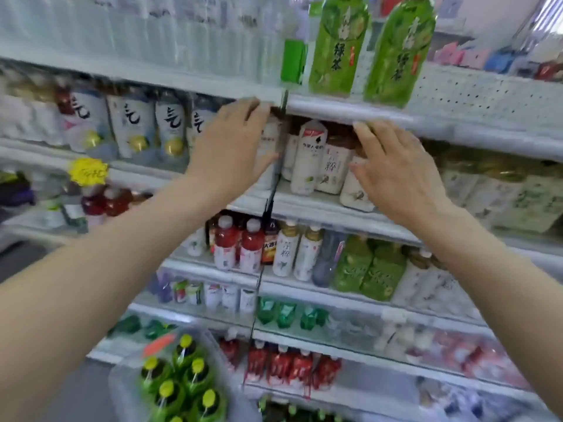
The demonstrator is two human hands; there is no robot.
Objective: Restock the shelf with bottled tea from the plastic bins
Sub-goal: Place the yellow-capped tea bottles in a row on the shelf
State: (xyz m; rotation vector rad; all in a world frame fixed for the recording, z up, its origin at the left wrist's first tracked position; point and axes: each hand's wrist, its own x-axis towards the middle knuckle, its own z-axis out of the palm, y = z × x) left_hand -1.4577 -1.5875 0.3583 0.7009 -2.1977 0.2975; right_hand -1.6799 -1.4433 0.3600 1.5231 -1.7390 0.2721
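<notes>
Both my arms reach up to the second shelf from the top. My left hand wraps around a white-labelled tea bottle at the shelf's left end, by the black divider. My right hand rests with spread fingers against another white tea bottle at the shelf's front. Between the hands stand two more white-labelled tea bottles. A clear plastic bin at the bottom left holds several green bottles with yellow caps.
Two large green tea bottles stand on the top shelf above my hands. Lower shelves carry red, white and green drinks. White lemon-drink bottles fill the shelf section to the left. A yellow price tag hangs there.
</notes>
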